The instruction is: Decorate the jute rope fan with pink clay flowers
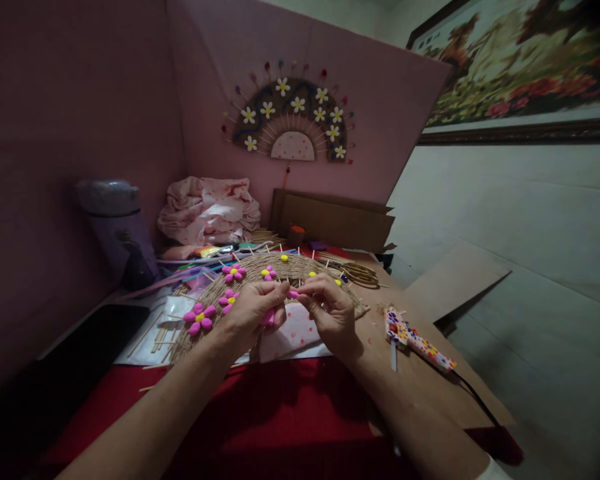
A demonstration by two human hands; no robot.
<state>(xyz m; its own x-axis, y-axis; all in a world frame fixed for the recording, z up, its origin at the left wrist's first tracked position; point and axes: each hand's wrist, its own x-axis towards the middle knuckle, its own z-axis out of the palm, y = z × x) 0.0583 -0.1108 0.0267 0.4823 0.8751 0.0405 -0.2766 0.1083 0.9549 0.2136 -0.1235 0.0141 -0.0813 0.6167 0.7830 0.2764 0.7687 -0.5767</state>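
Observation:
My left hand point(254, 312) and my right hand point(330, 308) meet over a half-round woven fan piece point(285, 268) lying on the table. Both pinch a small pink bit point(293, 293) between their fingertips. More pink material point(269, 318) shows under my left palm. Several pink flowers with yellow centres point(199, 318) sit on the woven piece, along with small yellow dots point(284, 257). A pink dotted half-circle point(296, 333) forms its inner part.
A finished fan with white flowers point(291, 120) hangs on the pink wall. A patterned glue gun point(418, 340) lies at the right on brown cardboard point(430, 387). A purple bottle point(120, 230), crumpled pink cloth point(207, 210), scissors point(357, 272) and a dark phone point(95, 333) stand around.

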